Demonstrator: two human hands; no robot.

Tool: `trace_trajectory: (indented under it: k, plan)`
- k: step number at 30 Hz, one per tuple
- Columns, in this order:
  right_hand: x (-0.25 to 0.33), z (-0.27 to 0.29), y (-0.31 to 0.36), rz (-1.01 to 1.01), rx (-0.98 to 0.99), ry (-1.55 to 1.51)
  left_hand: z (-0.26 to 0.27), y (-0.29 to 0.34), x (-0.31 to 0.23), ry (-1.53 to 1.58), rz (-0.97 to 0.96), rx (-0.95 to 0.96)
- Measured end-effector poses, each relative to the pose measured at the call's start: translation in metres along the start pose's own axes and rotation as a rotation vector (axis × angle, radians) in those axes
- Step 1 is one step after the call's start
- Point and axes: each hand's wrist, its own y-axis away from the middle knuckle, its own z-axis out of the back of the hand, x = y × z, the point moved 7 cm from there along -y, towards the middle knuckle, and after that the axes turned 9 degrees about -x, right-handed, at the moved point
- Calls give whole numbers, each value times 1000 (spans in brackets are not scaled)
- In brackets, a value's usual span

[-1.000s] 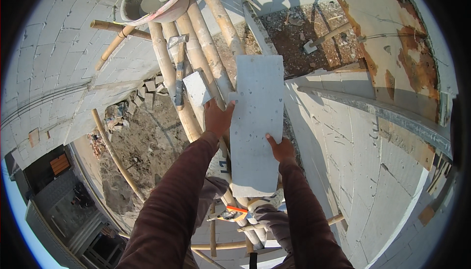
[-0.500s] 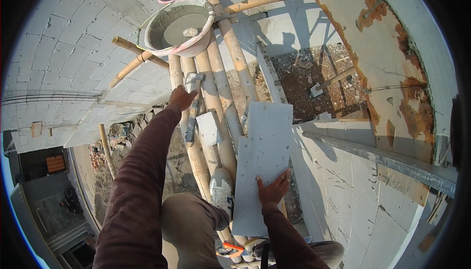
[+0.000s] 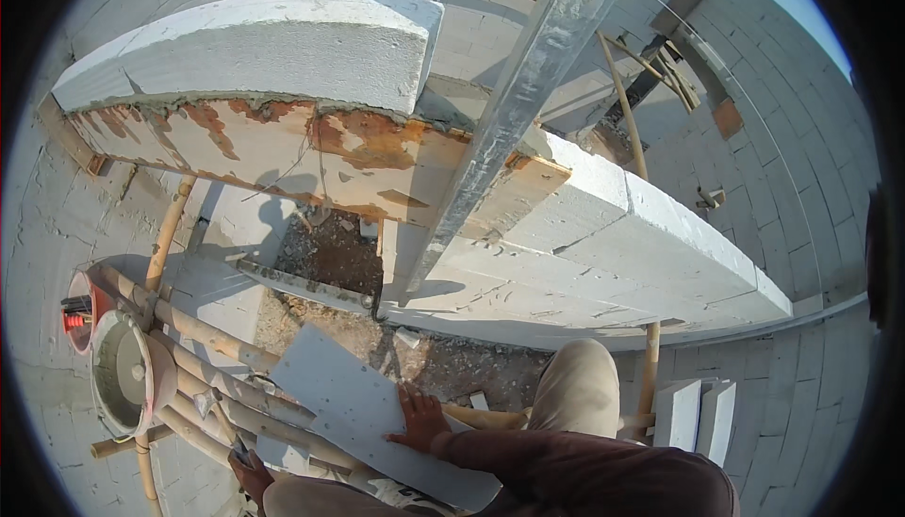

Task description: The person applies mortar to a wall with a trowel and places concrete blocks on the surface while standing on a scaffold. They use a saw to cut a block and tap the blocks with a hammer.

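My right hand [image 3: 420, 423] lies with fingers spread on a large, flat, grey-white block [image 3: 349, 390] that has a notched edge. The block stands beside my leg, and my clothing hides its lower end. At the lower left, my left hand [image 3: 251, 477] is closed round the dark grip of a hammer [image 3: 222, 421], its head pointing toward the mortar tub. A small white block [image 3: 281, 454] sits on the bamboo poles [image 3: 222, 330] just right of the hammer. Part of my shoe shows below the large block.
A round tub [image 3: 162, 380] of grey mortar stands left, beside a red bucket [image 3: 79, 310] holding tools. A long metal bar [image 3: 528, 93] leans across the block wall [image 3: 603, 220]. More blocks [image 3: 698, 418] stand at right. Rubble ground [image 3: 330, 253] shows below the poles.
The view has swung right toward the wall. My left hand has gone from beside the hammer's head to its grip and closed on it. My right hand stays on the large block.
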Motion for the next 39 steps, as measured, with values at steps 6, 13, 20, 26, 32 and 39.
trace_trajectory:
  k: [6,13,20,26,32,39]
  plan:
    - [56,57,-5,275,-81,-448,-1,38,-220,167,-254,451]
    - [130,126,-25,308,-208,-1096,-5,43,-292,402,-1010,559]
    - [194,361,-16,732,-397,-627,-10,8,-222,432,-481,27]
    - [309,487,-77,920,-862,13,-44,-21,-162,580,-42,-95]
    - [327,544,-156,719,-1031,289,-21,-63,-120,592,-27,-275]
    - [305,577,-217,770,-910,339,-11,-32,-122,555,-62,-184]
